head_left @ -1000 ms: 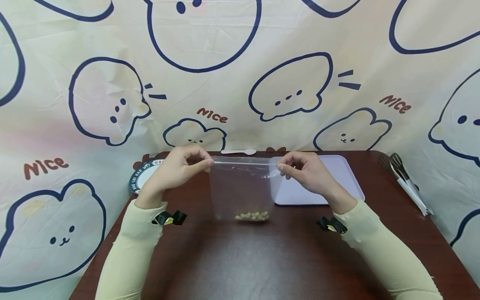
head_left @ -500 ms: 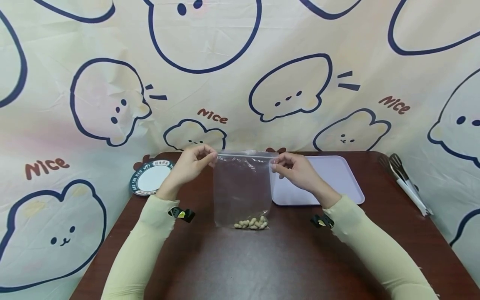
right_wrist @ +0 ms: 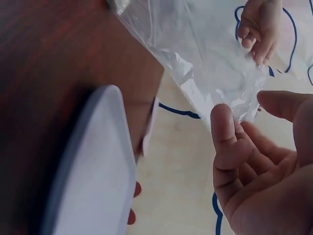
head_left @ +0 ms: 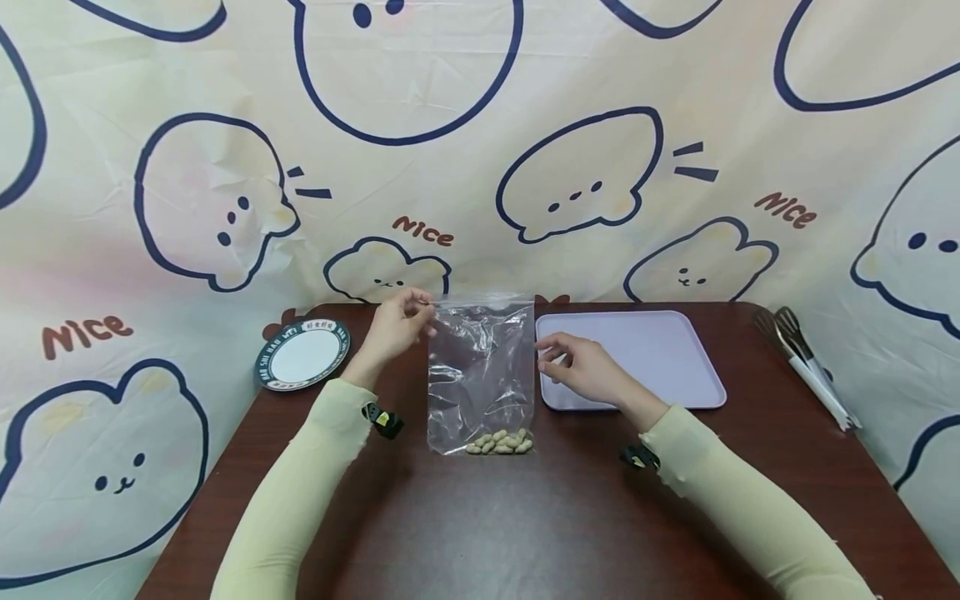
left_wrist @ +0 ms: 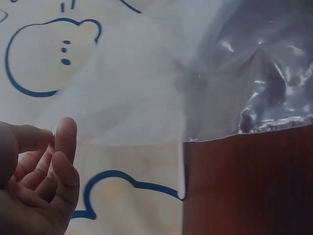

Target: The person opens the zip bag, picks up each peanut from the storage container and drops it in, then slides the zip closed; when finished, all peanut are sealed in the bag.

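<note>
In the head view a clear zip bag (head_left: 480, 358) hangs upright over the table, with several peanuts (head_left: 504, 442) gathered at its bottom right. My left hand (head_left: 397, 327) pinches the bag's upper left corner between thumb and index finger, as the left wrist view also shows for the left hand (left_wrist: 41, 176). Beside the bag's right edge is my right hand (head_left: 583, 367), fingers loosely bent. In the right wrist view a gap separates the thumb and fingers of that right hand (right_wrist: 264, 169), and the bag (right_wrist: 195, 54) passes close behind the fingertips.
A lilac tray (head_left: 637, 358) lies behind the right hand. At the left stands a round green-rimmed plate (head_left: 303, 356). Several kitchen utensils with white handles (head_left: 817, 383) lie along the right edge of the brown table (head_left: 480, 525). A patterned cloth (head_left: 465, 167) hangs behind.
Both hands first pinched the top corners of the bag. The right hand has let go and dropped slightly lower. The left hand has shifted right, and the bag now faces the head camera more flatly.
</note>
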Demonstrator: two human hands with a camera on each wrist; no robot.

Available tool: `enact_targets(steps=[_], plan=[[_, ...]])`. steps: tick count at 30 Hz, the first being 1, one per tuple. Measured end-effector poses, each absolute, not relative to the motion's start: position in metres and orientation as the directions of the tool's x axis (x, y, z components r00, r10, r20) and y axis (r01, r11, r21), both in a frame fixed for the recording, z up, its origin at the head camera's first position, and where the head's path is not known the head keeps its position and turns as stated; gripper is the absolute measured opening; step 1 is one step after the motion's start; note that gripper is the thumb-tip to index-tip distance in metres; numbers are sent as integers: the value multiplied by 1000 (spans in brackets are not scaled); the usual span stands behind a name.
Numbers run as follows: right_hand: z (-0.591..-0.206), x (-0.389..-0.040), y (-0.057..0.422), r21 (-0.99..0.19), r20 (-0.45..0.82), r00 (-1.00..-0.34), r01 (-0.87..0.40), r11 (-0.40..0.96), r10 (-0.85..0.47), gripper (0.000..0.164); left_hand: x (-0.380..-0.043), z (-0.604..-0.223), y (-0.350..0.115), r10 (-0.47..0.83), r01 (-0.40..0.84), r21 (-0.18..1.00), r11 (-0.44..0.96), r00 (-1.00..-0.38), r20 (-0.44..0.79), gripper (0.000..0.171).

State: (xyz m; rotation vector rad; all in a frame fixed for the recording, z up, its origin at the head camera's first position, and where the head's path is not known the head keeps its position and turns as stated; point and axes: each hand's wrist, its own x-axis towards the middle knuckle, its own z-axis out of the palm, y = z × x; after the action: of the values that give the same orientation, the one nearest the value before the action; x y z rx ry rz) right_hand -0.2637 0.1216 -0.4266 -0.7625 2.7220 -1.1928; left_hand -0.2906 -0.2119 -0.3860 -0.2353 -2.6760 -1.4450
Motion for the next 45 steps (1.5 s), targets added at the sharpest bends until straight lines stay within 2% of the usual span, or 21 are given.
enact_targets(steps=[5, 8, 18, 23, 26, 30, 33, 35, 40, 45], plan=[[-439, -258, 118, -691, 129, -823, -475, 545, -553, 23, -299, -398, -210, 82, 165, 809, 565, -986, 145, 33], [-445, -253, 115, -717, 100, -799, -471, 514, -592, 21, -302, -405, -210, 82, 162, 800, 577, -987, 141, 38], [-464, -238, 106, -707, -53, -656, -508, 492, -753, 20, -302, -420, -212, 109, 128, 775, 619, -991, 76, 34], [-466, -235, 106, -730, -103, -630, -478, 489, -770, 17, -297, -421, -210, 190, 141, 719, 680, -982, 12, 32], [-466, -235, 105, -732, -112, -631, -470, 494, -767, 17, -291, -423, -210, 315, 196, 649, 735, -946, -71, 35], [-465, -234, 104, -730, -118, -633, -467, 499, -765, 17, -282, -427, -209, 465, 243, 571, 784, -839, -281, 41], [-465, -234, 103, -729, -130, -632, -461, 506, -764, 17, -277, -431, -207, 494, 226, 545, 808, -764, -416, 43], [-466, -233, 103, -725, -131, -630, -466, 508, -766, 17, -274, -433, -205, 493, 207, 547, 811, -745, -449, 43], [-465, -235, 108, -699, -97, -634, -506, 506, -767, 17, -270, -432, -202, 496, 271, 530, 804, -796, -347, 39], [-453, -241, 120, -630, -15, -684, -560, 538, -729, 18, -264, -420, -200, 457, 324, 477, 817, -868, -194, 36]])
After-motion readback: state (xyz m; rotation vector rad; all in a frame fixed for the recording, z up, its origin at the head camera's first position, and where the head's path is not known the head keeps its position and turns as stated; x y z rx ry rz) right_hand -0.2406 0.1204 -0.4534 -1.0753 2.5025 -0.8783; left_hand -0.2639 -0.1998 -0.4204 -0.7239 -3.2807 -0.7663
